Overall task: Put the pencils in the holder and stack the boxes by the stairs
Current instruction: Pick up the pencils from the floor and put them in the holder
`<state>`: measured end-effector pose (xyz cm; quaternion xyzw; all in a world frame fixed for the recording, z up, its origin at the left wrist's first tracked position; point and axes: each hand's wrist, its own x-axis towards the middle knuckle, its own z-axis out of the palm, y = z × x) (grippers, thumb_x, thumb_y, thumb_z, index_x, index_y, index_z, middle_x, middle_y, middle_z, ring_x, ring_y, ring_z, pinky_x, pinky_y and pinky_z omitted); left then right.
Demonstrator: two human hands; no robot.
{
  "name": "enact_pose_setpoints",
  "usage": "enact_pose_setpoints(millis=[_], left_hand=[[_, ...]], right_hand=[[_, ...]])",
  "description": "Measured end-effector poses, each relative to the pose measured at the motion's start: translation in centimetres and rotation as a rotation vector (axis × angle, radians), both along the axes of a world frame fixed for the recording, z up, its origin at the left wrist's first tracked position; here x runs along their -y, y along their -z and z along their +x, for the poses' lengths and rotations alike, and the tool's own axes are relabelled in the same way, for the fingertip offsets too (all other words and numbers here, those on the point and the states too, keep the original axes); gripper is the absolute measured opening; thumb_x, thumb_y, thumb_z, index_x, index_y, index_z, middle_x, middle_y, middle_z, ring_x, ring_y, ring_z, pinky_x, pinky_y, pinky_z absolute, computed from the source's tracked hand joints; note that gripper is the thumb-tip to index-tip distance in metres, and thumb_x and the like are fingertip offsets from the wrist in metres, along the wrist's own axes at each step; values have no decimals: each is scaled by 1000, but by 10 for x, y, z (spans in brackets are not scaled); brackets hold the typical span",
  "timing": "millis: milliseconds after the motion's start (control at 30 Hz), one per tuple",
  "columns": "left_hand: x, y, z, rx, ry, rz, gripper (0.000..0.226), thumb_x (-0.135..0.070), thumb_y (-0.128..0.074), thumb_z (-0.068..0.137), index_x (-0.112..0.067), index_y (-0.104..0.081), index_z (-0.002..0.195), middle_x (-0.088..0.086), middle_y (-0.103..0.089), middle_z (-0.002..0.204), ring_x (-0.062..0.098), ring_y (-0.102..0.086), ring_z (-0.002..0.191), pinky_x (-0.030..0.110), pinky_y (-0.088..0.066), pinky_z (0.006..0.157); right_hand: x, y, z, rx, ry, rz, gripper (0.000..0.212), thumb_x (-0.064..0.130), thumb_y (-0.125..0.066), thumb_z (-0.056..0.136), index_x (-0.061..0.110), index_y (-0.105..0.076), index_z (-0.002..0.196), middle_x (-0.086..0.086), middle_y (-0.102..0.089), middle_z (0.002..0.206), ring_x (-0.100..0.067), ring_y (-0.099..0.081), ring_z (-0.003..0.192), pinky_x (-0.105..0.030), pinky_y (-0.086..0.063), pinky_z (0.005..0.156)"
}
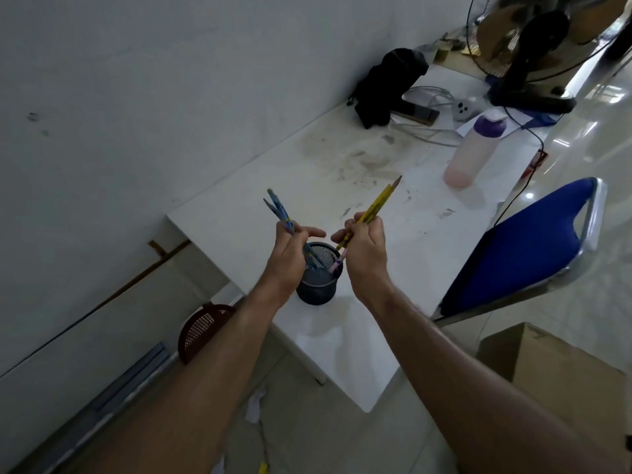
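A dark mesh pencil holder (318,287) stands near the front of the white table (369,186). Just above its left rim, my left hand (289,256) grips blue pencils (278,208) whose tips point up and whose lower ends reach into the holder. My right hand (364,251), over the right rim, holds yellow pencils (379,203) tilted up to the right, their pink eraser ends dipping into the holder. A brown cardboard box (561,367) sits on the floor at lower right.
A blue chair (526,248) stands right of the table. Farther back on the table are a pink bottle with a purple cap (473,152), a black bag (386,87), cables and a fan (533,49). A brown mesh basket (201,328) sits below the table's left side.
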<state>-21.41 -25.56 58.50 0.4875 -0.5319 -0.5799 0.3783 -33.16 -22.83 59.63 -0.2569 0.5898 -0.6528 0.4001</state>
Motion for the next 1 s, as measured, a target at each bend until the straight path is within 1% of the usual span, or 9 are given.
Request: enact_pose_setpoints(millis=[133,267,367,433,500,667,833,900,1000], left_hand=[[-1,20,8,45,109,15,33,-24,-33,104,-52,-47,111,-19,-46,144,4,-38,135,43,-27,116],[0,28,7,237,116,-83,38,-29,-32,105,-45,-36,139,-15,-30,154,15,-11,148,51,6,119],[-2,26,6,178,12,-86,16,-21,-43,99,-24,-56,108,-7,-54,119,25,-39,132,47,-27,114],[-7,26,8,39,-34,60,14,-10,-45,99,-14,-58,103,7,-61,113,18,-58,110,23,-50,89],[-10,29,10,-42,-31,177,18,-7,-47,98,-7,-59,111,6,-66,109,7,-66,93,11,-50,68],[-12,35,10,18,7,123,26,-8,-54,94,-25,-62,112,-4,-68,112,-4,-65,93,8,-48,70],[-15,35,16,34,45,71,34,-8,-58,88,-41,-60,100,-16,-68,105,-2,-63,99,15,-51,77],[-16,35,19,18,68,65,38,-10,-58,82,-38,-59,107,-8,-66,113,5,-63,105,22,-53,83],[-19,33,21,-7,92,68,57,-10,-51,76,-43,-52,123,-5,-61,122,11,-60,111,29,-53,90]], right_hand=[[1,13,-1,-74,-92,-60,16,5,-32,95,15,-45,96,-2,-55,84,-27,-66,86,-30,-53,68],[2,25,1,-58,-166,-117,18,2,-34,93,14,-46,96,-9,-60,86,-32,-65,91,-43,-54,87],[1,34,4,-52,-211,-126,18,5,-36,91,15,-49,96,-13,-65,92,-30,-65,95,-47,-53,91],[-1,37,6,-82,-246,-137,21,4,-36,89,14,-53,97,-15,-66,96,-29,-65,97,-48,-52,93],[-4,42,8,-126,-289,-118,26,4,-36,90,13,-57,101,-11,-67,103,-25,-65,102,-46,-51,94],[-12,54,3,-238,-346,59,30,13,-36,92,15,-60,110,2,-55,127,-11,-47,125,-46,-41,107],[-20,53,3,-364,-406,20,23,11,-40,85,11,-56,101,-16,-59,104,-27,-55,95,-54,-48,87],[-24,52,3,-378,-417,-22,24,14,-43,87,15,-57,106,-9,-63,101,-28,-59,96,-43,-53,83],[-33,51,2,-414,-399,-6,38,20,-44,86,24,-53,122,10,-63,111,-5,-58,106,-16,-48,86]])
